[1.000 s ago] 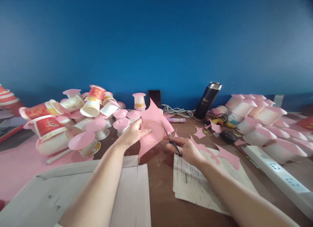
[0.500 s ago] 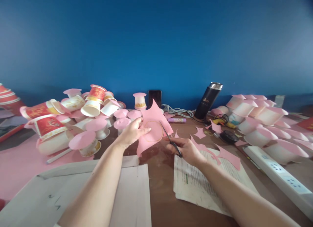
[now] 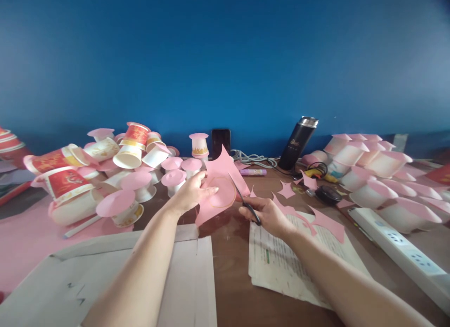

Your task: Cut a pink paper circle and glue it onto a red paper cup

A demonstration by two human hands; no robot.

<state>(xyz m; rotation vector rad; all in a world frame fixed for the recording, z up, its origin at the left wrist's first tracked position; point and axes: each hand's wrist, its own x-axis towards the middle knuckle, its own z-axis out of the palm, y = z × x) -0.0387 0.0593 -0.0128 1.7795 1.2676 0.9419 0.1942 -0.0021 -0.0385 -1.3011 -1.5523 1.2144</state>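
two hands [image 3: 189, 194], pink paper [image 3: 225, 188], scissors [image 3: 251, 211]

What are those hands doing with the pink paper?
The left hand holds a piece of pink paper with a circle drawn on it. The right hand holds scissors, their blades at the paper's right side. Pink scraps lie nearby, and paper cups with pink tops crowd both sides.

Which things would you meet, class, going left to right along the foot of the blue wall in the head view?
Red-striped cup stack → heap of pink-topped cups → single upright pink-topped cup → black phone-like slab → coiled white cable → black bottle → second pile of pink-topped cups.
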